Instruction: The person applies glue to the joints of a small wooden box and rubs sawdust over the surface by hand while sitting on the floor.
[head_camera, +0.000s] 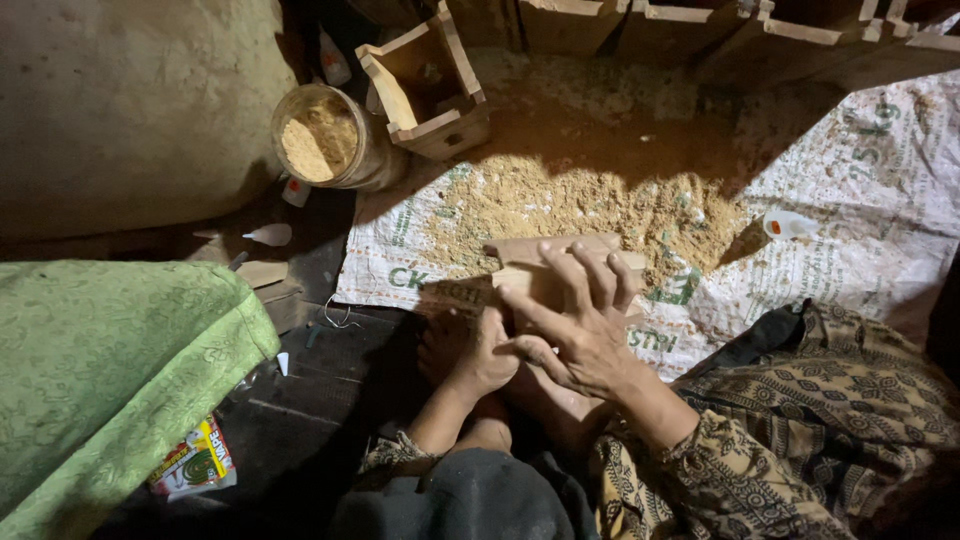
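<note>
While both hands work: wooden piece (560, 262) lies on the woven sack (880, 190), beside the sawdust pile (580, 205).
Right hand (580, 325): fingers spread flat, pressing on the wood.
Left hand (478, 355): curled around its near end.
Handling: probably stiff, light, dusty; best gripped by the edges.

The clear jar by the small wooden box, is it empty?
No, the jar lies tipped beside the wooden box with tan sawdust filling much of it.

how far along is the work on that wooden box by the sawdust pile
Looks done: open wooden boxes stand assembled at the top. In hand: the right hand lies spread on a pale flat wooden piece while the left hand grips below it, beside the tan sawdust heap on the white woven sack. Left: this piece looks unfinished; how much remains is unclear.
</note>
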